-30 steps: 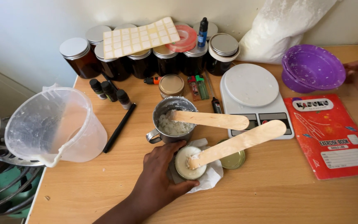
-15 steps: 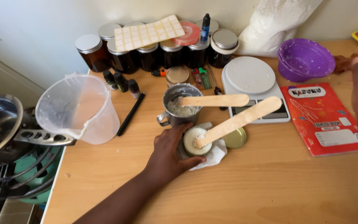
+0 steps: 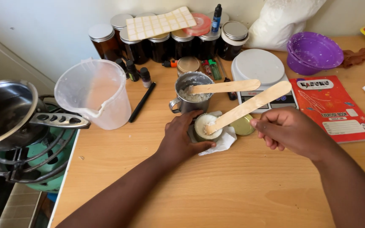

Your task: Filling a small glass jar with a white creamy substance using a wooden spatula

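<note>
Holding: the left hand (image 3: 178,141) grasps a small round jar (image 3: 207,126) of white paste, fingers wrapped around its near and left sides.
Jar position: it stands on a white tissue (image 3: 221,142) on the wooden table (image 3: 233,190).
Stick in jar: a flat wooden stick (image 3: 250,105) rests with its lower end in the paste, leaning up and away to the right of the grip.
Right hand (image 3: 290,133): loosely curled, holding nothing, near the stick but not touching it.
Lid: a gold lid (image 3: 242,126) lies flat between jar and right hand.
Beyond the grip: a metal mug (image 3: 191,99) with a second stick (image 3: 227,87) across its rim.
Further right: a white kitchen scale (image 3: 258,69) and a red notebook (image 3: 334,107).
</note>
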